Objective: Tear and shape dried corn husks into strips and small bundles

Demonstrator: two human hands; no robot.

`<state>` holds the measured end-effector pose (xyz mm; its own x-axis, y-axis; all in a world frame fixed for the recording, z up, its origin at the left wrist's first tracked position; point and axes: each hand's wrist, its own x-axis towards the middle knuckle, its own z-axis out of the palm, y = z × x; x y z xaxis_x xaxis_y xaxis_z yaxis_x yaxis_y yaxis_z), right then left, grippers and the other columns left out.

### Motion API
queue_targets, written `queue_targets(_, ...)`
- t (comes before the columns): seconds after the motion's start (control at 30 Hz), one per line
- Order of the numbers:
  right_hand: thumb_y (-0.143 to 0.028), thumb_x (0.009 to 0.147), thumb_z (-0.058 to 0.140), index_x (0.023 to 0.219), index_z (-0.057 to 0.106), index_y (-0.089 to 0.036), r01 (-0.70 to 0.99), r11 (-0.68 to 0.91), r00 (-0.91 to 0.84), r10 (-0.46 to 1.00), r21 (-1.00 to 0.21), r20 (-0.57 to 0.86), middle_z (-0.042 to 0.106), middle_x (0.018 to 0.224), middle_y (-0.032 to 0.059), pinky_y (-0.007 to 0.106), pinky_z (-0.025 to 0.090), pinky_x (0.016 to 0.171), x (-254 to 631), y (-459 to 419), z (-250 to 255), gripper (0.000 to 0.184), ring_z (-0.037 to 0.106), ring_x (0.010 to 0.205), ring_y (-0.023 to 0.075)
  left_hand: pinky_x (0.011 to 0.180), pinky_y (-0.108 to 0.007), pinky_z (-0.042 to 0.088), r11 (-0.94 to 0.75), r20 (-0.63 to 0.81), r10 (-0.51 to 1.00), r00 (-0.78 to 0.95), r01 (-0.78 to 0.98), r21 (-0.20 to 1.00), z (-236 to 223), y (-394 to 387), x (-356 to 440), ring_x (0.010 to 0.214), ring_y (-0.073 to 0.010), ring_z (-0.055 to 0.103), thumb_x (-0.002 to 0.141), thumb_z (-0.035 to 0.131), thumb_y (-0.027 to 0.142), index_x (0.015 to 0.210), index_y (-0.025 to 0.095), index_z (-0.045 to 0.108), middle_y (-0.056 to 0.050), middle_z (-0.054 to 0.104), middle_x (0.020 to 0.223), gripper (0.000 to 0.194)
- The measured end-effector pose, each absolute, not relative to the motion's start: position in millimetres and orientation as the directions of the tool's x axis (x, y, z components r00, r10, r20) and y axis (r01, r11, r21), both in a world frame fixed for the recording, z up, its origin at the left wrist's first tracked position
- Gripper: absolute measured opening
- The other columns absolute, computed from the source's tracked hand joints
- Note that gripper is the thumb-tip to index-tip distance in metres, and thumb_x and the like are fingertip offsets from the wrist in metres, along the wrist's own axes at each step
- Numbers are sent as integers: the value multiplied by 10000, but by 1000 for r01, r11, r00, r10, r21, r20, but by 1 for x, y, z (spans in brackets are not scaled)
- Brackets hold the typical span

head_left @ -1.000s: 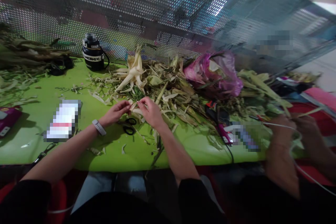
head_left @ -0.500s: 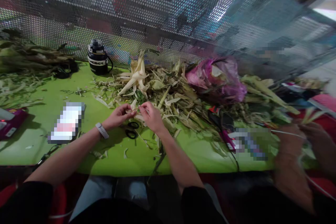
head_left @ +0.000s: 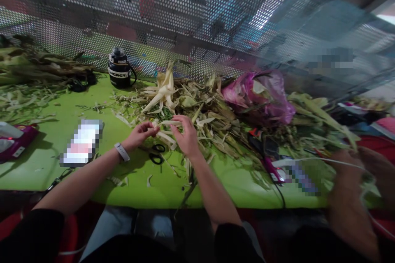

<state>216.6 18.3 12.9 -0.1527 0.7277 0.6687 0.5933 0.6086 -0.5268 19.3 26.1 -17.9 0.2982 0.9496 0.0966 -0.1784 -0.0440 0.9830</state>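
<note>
Pinched in the fingertips of my left hand (head_left: 143, 133) is a small pale knot of corn husk (head_left: 155, 123). From it a husk strip (head_left: 168, 123) runs across to my right hand (head_left: 187, 136), whose fingers and thumb close on its far end. A white band circles my left wrist. Just below the hands lie scissors (head_left: 157, 154), their black handle loops showing and the blades hidden under loose husk. Behind the hands, a splayed pale corn husk (head_left: 166, 90) rests against a heap of dry husks (head_left: 212, 121).
A dark bottle (head_left: 119, 72) stands behind a phone (head_left: 82, 141) on the green table (head_left: 135, 191). A pink plastic bag (head_left: 259, 94) sits on the husk heap. At right are a purple-and-white device (head_left: 276, 168), a cable and another person's hands (head_left: 347, 168). A perforated metal screen (head_left: 185, 20) rises behind.
My right hand has moved a little right, away from my left, and the husk strip now stretches between them. The whole view has shifted slightly.
</note>
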Motion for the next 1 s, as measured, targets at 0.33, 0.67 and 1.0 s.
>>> queue_targets(0.33, -33, 786, 471, 904, 706, -236, 670, 668, -391, 689, -326, 610, 598, 1274, 63, 504, 382, 1089, 229, 24, 12, 332, 441, 1299, 254, 656, -233, 423, -55, 114, 953, 281, -207, 977, -28, 32, 18, 630, -91, 534, 778, 719, 410, 761, 155, 581, 11, 613, 677, 291)
queue_targets(0.67, -275, 842, 566, 988, 699, -204, 700, 641, -432, 731, -314, 529, 541, 1369, 95, 517, 299, 1134, 227, 18, 17, 210, 357, 1365, 293, 757, -262, 452, -71, 131, 955, 267, -226, 972, -20, 26, 20, 741, -114, 575, 735, 760, 394, 828, 158, 632, 1, 651, 794, 284)
queue_targets(1.0, -295, 849, 590, 890, 698, -194, 710, 632, -438, 742, -312, 507, 566, 1343, 115, 538, 233, 1154, 218, 16, 14, 154, 380, 1356, 287, 689, -236, 469, -50, 113, 957, 266, -231, 972, -24, 28, 23, 680, -91, 553, 739, 752, 423, 849, 170, 604, 12, 619, 762, 313)
